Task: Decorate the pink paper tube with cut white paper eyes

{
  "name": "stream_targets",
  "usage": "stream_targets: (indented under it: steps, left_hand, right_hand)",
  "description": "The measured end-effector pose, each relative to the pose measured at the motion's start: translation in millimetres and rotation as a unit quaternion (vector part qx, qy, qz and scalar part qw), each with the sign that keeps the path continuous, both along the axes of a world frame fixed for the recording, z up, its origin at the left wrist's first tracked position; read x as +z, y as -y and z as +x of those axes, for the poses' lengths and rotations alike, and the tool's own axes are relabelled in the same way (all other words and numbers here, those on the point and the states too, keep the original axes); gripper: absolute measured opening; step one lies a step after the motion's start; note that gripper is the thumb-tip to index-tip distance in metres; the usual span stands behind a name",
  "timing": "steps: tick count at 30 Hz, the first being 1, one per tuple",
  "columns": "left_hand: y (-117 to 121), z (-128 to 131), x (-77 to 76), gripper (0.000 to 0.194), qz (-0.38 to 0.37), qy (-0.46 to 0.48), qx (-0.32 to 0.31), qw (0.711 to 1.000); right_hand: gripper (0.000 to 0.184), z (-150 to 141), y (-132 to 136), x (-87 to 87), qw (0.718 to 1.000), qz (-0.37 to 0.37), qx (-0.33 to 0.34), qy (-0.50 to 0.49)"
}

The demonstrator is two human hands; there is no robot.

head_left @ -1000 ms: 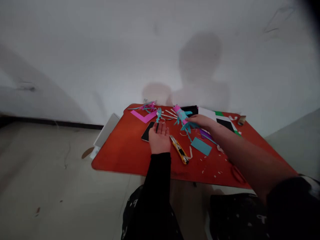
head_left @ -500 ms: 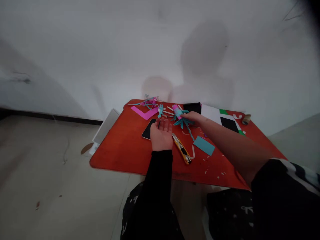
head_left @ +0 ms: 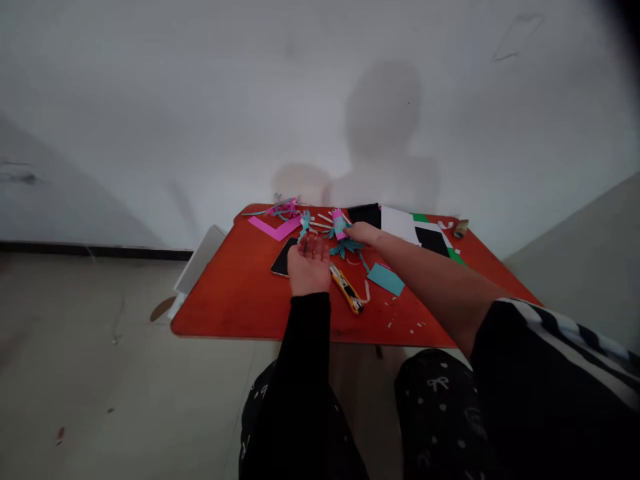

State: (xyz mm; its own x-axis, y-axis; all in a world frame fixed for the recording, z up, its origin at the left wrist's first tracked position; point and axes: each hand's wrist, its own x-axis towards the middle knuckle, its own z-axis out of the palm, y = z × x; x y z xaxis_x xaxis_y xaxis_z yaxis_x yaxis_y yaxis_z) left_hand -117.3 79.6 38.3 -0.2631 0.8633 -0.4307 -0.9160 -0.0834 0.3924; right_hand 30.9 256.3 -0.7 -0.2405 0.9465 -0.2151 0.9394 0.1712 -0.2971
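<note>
Yellow utility knife point(head_left: 346, 289) beside left hand point(head_left: 309, 267) (phone point(head_left: 281, 257) behind palm, probably).

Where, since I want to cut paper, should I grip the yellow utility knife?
Take the yellow utility knife around its mid-handle, coming from above on the near side. It lies flat and diagonal, so the handle is exposed; the metal end, seemingly the blade end, points toward your open left hand, so stay clear of it.

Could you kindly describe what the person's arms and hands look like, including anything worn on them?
The left arm wears a plain black sleeve reaching the wrist. The right forearm is bare; its black sleeve ends higher up, with white and grey stripes along the edge. The left hand and right hand are bare, without gloves.
</note>
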Motion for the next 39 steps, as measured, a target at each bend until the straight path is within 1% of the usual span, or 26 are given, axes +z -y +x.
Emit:
stream_targets:
  steps: [3,6,9,11,12,15,17,19,23,25,27,29,33,39]
  left_hand:
    - [6,1,2.2,0.007,-0.009,0.005,0.002,1.000]
    - [12,1,4.4,0.008,-0.011,-0.001,-0.007,1.000]
    - [14,-2,3.9,0.009,-0.013,-0.006,-0.008,1.000]
    - [15,-4,2.7,0.010,-0.020,-0.008,-0.006,1.000]
    - [15,-5,2.2,0.010,-0.024,-0.008,-0.006,1.000]
    - [16,-6,1.9,0.011,-0.028,-0.008,-0.007,1.000]
    - [17,-5,2.6,0.012,-0.030,-0.006,-0.009,0.999]
    - [16,-4,3.5,0.011,-0.036,-0.003,-0.013,0.999]
    - [11,-4,4.3,0.011,-0.052,0.004,-0.016,0.999]
    - [7,-4,3.8,0.012,-0.052,0.001,-0.017,0.998]
    - [2,-4,2.3,0.011,-0.048,-0.006,-0.021,0.999]
    - [-2,-3,-0.1,0.011,-0.045,-0.009,-0.025,0.999]
    - [-8,-1,-4.7,0.013,-0.051,0.001,-0.031,0.998]
    - [-9,1,-3.8,0.011,-0.057,0.005,-0.024,0.998]
  right_hand:
    - [0.038,6,12,3.6,0.999,0.001,0.011,0.032]
    - [0.038,14,27,1.2,0.998,0.017,0.039,0.047]
    - [0.027,20,42,-3.7,0.996,0.039,0.058,0.047]
    - [0.021,22,48,-4.7,0.996,0.056,0.058,0.040]
    - [0.021,22,49,-3.9,0.996,0.065,0.055,0.036]
    - [0.026,20,44,1.9,0.995,0.089,0.038,0.021]
    - [0.031,15,35,5.3,0.995,0.103,0.016,0.012]
    - [0.039,6,26,5.0,0.994,0.105,-0.012,0.008]
    - [0.067,-14,11,-9.0,0.996,0.071,-0.058,0.013]
    - [0.075,-21,8,-18.3,0.996,0.062,-0.065,0.018]
    - [0.073,-21,5,-25.2,0.996,0.062,-0.056,0.021]
    - [0.064,-16,3,-28.8,0.997,0.063,-0.035,0.021]
    - [0.049,0,0,-29.1,0.998,0.067,0.007,0.010]
    - [0.052,13,1,-28.7,0.995,0.082,0.043,-0.042]
